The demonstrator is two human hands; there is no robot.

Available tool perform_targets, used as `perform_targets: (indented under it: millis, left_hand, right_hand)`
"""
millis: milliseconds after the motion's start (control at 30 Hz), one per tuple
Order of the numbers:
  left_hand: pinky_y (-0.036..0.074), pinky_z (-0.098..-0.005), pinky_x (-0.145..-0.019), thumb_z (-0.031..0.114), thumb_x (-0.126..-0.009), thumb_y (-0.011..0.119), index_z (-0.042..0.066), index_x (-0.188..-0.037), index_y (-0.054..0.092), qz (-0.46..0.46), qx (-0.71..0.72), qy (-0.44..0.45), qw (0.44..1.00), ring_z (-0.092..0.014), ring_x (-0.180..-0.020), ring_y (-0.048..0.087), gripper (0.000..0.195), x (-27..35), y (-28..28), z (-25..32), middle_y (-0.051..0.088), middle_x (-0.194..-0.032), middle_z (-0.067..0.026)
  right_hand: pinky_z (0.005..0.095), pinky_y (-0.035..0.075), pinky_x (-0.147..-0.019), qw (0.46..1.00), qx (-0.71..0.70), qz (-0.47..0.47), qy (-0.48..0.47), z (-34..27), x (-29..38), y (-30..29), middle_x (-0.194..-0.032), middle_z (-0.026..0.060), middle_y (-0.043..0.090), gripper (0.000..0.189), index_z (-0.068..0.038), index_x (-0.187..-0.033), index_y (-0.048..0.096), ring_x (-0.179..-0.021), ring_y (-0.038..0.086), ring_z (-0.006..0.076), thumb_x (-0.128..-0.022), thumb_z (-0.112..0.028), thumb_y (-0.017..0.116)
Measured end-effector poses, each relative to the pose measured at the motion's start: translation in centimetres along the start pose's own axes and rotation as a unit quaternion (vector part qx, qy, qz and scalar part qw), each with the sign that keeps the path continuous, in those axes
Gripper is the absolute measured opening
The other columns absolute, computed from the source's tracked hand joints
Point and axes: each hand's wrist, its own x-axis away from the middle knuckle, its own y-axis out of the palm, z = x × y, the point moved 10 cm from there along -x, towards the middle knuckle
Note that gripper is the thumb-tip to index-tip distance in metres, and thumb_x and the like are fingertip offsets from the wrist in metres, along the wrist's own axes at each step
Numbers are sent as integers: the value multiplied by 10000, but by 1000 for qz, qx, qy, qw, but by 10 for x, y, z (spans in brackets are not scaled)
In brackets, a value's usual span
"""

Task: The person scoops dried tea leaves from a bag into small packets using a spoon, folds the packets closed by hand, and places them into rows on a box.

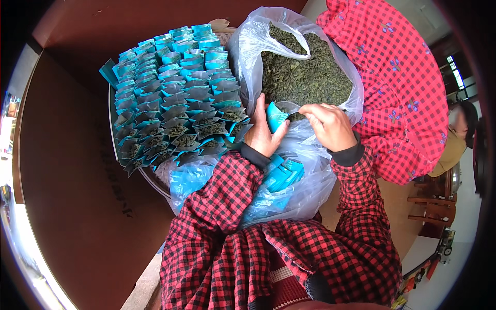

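Observation:
My left hand [263, 130] grips a small blue foil packet [274, 117] between thumb and fingers, its mouth tilted to the right. With my right hand [331, 126] I pinch a spoon [288, 106], whose bowl is at the packet's mouth; some dark leaves show beside it. Just beyond both hands, a clear plastic bag [248, 42] stands open, full of dried green leaves [306, 77] that look like tea. Left of my left hand, rows of upright blue packets [182, 85] stand packed together. Leaves show in several of the nearer ones.
Flat blue packets [285, 174] lie in clear plastic below my wrists. The standing packets rest on a round tray with a pale rim [112, 124]. Red checked cloth [403, 77] bulges at the right. A brown panel [85, 155] rises at left. Another person [459, 124] and a wooden chair [436, 211] appear far right.

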Motion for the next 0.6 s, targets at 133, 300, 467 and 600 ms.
perform_targets:
  millis: [133, 300, 467, 600]
  left_hand:
    - [455, -432, -989, 326, -811, 771, 3, -1490, 247, -10, -7, 4, 1000, -388, -1187, 555, 917, 1, 3, -2, 550, -1280, -264]
    - [464, -432, -977, 315, -809, 769, 3, -1491, 247, 10, -5, 21, 1000, -391, -1172, 564, 913, 2, -1, -1, 553, -1278, -263]
    - [475, -435, -957, 299, -807, 765, 3, -1492, 245, 5, -13, 34, 999, -389, -1151, 574, 909, 1, 0, 2, 556, -1274, -256]
    - [479, -435, -947, 294, -806, 764, 2, -1491, 244, 2, -16, 32, 999, -385, -1144, 578, 908, 3, 2, 0, 559, -1271, -252]
  right_hand:
    - [374, 537, -697, 996, 39, 12, -80, -18, -1, 3, -919, 140, 712, 137, -17, -1016, 678, -816, 698, 294, -909, -68, 609]
    - [403, 533, -683, 998, -49, 18, 29, 7, -11, -6, -902, 137, 712, 132, -22, -999, 682, -798, 687, 328, -898, -66, 608]
    - [390, 539, -698, 992, 11, -17, 122, 44, -25, 27, -881, 144, 711, 166, -25, -1034, 686, -781, 693, 317, -890, -62, 611]
    - [395, 548, -677, 996, -30, 6, 78, 51, -40, 64, -837, 157, 711, 145, -41, -1008, 689, -761, 705, 304, -900, -98, 609]
